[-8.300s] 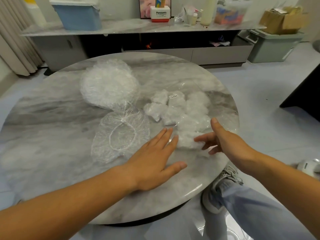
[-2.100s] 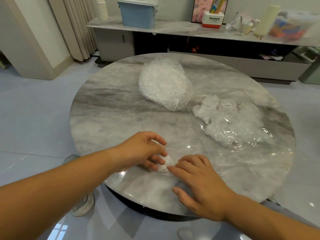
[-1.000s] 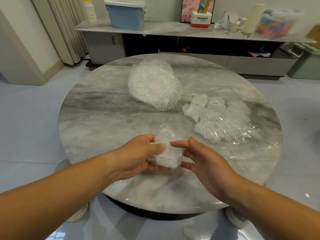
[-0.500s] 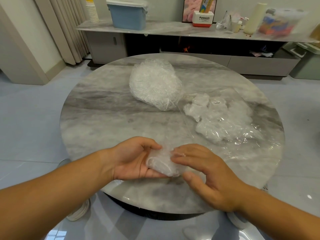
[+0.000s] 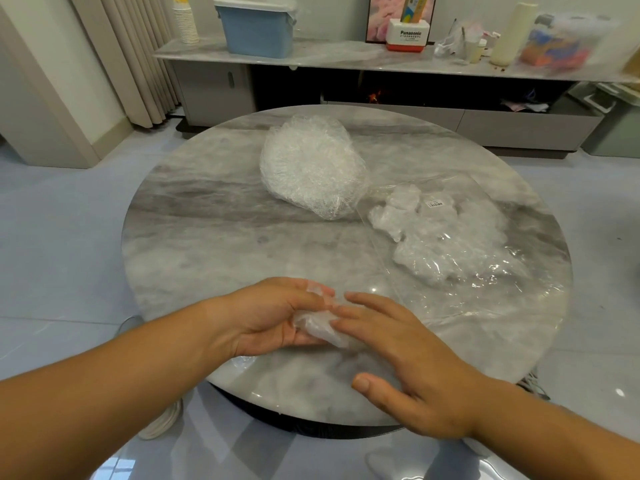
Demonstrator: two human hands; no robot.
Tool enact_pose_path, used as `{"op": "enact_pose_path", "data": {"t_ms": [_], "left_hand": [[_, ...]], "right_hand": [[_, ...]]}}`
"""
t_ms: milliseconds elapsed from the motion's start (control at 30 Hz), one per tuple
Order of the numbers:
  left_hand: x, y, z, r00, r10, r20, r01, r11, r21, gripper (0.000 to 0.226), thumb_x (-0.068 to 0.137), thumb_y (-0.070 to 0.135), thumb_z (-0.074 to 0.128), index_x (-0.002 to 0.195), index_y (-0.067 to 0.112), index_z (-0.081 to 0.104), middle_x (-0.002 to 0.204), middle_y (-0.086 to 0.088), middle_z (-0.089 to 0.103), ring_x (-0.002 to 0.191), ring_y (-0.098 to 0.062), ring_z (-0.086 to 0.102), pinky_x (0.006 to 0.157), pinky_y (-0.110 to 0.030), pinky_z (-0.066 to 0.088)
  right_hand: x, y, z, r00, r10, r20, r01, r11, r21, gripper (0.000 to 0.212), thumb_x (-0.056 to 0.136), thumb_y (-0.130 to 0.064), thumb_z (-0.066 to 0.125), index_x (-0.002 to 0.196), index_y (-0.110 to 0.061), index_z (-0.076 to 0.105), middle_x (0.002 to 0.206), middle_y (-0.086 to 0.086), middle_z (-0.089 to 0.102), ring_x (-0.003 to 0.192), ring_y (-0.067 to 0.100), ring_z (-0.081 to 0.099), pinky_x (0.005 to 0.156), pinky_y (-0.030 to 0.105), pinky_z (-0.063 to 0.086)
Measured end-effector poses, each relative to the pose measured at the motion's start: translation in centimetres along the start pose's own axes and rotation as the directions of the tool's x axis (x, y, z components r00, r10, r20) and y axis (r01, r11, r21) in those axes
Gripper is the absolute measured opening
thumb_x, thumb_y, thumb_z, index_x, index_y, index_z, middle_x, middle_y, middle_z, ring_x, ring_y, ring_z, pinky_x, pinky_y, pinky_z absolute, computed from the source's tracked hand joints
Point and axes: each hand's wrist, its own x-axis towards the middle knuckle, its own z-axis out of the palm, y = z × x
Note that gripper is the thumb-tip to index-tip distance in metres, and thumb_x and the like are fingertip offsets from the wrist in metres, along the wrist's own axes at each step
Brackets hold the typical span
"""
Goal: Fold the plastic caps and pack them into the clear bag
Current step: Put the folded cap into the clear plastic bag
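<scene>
A crumpled clear plastic cap (image 5: 317,328) lies in my left hand (image 5: 273,317), whose fingers curl round it near the table's front edge. My right hand (image 5: 408,355) presses on the cap from the right with straight fingers, thumb spread toward me. A heap of unfolded plastic caps (image 5: 311,166) sits at the middle back of the table. The clear bag (image 5: 485,271) lies flat on the right side, with several folded caps (image 5: 429,237) inside it.
The round grey marble table (image 5: 207,237) stands on a pale tiled floor. Behind it runs a low sideboard (image 5: 346,57) with a blue box (image 5: 256,26), paper cups and other items. Curtains hang at the back left.
Over the last second the cap went from an upright loose piece held between both hands to a smaller wad in my left hand. My right hand's fingers flattened onto it.
</scene>
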Motion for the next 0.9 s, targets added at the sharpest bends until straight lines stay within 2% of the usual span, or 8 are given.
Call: {"op": "enact_pose_path", "data": {"t_ms": [67,133,233,300,533,700,800,900], "left_hand": [[0.3,0.2,0.1,0.989,0.111,-0.098,-0.111,0.994,0.002,0.030,0.093,-0.009,0.056,0.121,0.002,0.061,0.116,-0.022,0.067,0.091,-0.029,0.072,0.075,-0.039,0.063],[0.2,0.4,0.6,0.969,0.211,-0.128,-0.207,0.977,0.043,0.032,0.093,-0.010,0.057,0.119,0.006,0.062,0.119,-0.021,0.067,0.094,-0.029,0.072,0.074,-0.036,0.063],[0.0,0.6,1.7,0.949,0.309,-0.060,-0.304,0.950,0.072,0.036,0.094,-0.010,0.055,0.125,0.009,0.057,0.116,-0.014,0.073,0.103,-0.029,0.072,0.086,-0.040,0.060],[0.2,0.8,2.7,0.935,0.352,-0.028,-0.349,0.933,0.084,0.038,0.095,-0.008,0.055,0.128,0.011,0.054,0.117,-0.010,0.073,0.107,-0.030,0.071,0.094,-0.046,0.056],[2.0,1.8,6.8,0.915,0.403,-0.010,-0.398,0.907,0.140,0.032,0.097,-0.001,0.057,0.126,0.013,0.057,0.117,-0.007,0.073,0.107,-0.028,0.071,0.092,-0.044,0.058],[4.0,1.2,9.5,0.913,0.402,0.065,-0.394,0.831,0.393,0.042,0.092,0.034,0.070,0.129,0.023,0.055,0.118,0.001,0.071,0.107,-0.012,0.069,0.095,-0.036,0.056],[4.7,0.2,10.4,0.892,0.413,0.183,-0.411,0.575,0.708,0.038,0.096,0.051,0.056,0.123,0.025,0.062,0.130,0.012,0.062,0.118,0.004,0.055,0.105,-0.023,0.041],[5.6,-1.2,11.0,0.882,0.306,0.358,-0.419,0.165,0.893,0.045,0.103,0.055,0.033,0.121,0.030,0.065,0.164,0.011,0.019,0.148,0.006,0.006,0.119,-0.020,0.011]], "right_hand": [[0.1,-0.5,-0.1,0.974,0.217,-0.059,-0.201,0.958,0.203,0.053,0.096,-0.061,0.048,0.141,-0.033,0.054,0.157,-0.014,0.037,0.150,0.009,0.027,0.118,0.021,0.026],[0.9,-1.1,-0.6,0.877,0.480,-0.028,-0.399,0.760,0.512,0.043,0.088,-0.066,0.050,0.126,-0.050,0.063,0.148,-0.025,0.044,0.141,-0.006,0.035,0.112,0.017,0.033],[1.8,-0.7,-0.8,0.796,0.595,0.111,-0.418,0.408,0.812,0.037,0.087,-0.059,0.054,0.111,-0.041,0.074,0.130,-0.014,0.067,0.124,0.004,0.059,0.103,0.036,0.050],[1.8,-0.5,-1.0,0.774,0.619,0.138,-0.393,0.298,0.870,0.046,0.079,-0.063,0.058,0.109,-0.032,0.078,0.124,-0.006,0.071,0.118,0.015,0.064,0.095,0.040,0.054],[0.9,0.4,-4.0,0.661,0.744,-0.094,-0.385,0.445,0.809,0.045,0.089,-0.053,0.054,0.091,-0.018,0.081,0.102,0.001,0.078,0.099,0.016,0.072,0.089,0.043,0.059],[-1.5,2.4,-7.7,0.582,0.755,-0.302,-0.372,0.577,0.727,0.048,0.091,-0.049,0.045,0.090,-0.015,0.079,0.095,0.000,0.078,0.091,0.015,0.072,0.082,0.030,0.061],[-3.7,5.5,-9.6,0.505,0.780,-0.370,-0.438,0.601,0.669,0.054,0.100,-0.053,0.042,0.083,-0.019,0.080,0.094,0.003,0.078,0.089,0.017,0.071,0.083,0.030,0.057],[-6.1,8.2,-10.2,0.459,0.847,-0.270,-0.562,0.512,0.650,0.066,0.104,-0.058,0.036,0.076,-0.017,0.080,0.082,0.004,0.076,0.078,0.019,0.065,0.081,0.034,0.055]]}}
